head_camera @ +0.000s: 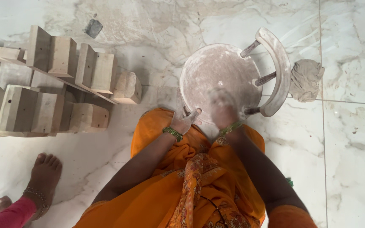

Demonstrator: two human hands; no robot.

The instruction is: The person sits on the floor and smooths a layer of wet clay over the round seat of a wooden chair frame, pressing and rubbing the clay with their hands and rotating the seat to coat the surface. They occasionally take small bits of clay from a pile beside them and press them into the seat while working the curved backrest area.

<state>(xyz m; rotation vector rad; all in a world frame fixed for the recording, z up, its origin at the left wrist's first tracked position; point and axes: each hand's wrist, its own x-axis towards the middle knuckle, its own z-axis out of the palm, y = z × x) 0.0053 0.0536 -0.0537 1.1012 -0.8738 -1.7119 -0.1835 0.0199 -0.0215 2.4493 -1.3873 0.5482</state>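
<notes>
A small round stool (220, 69) with a dusty pale seat and a curved backrest (280, 69) stands on the marble floor in front of me. My left hand (185, 120) grips the seat's near left rim, fingers wrapped over the edge. My right hand (221, 110), whitened with dust and blurred, presses flat on the near part of the seat. Green bangles sit on both wrists. My orange garment (191, 177) fills the bottom centre.
A lump of grey clay (306, 79) lies on the floor right of the stool. Several wooden blocks and moulds (51, 84) are stacked at the left. Another person's bare foot with an anklet (43, 177) stands at the lower left. A small dark scrap (93, 28) lies farther back.
</notes>
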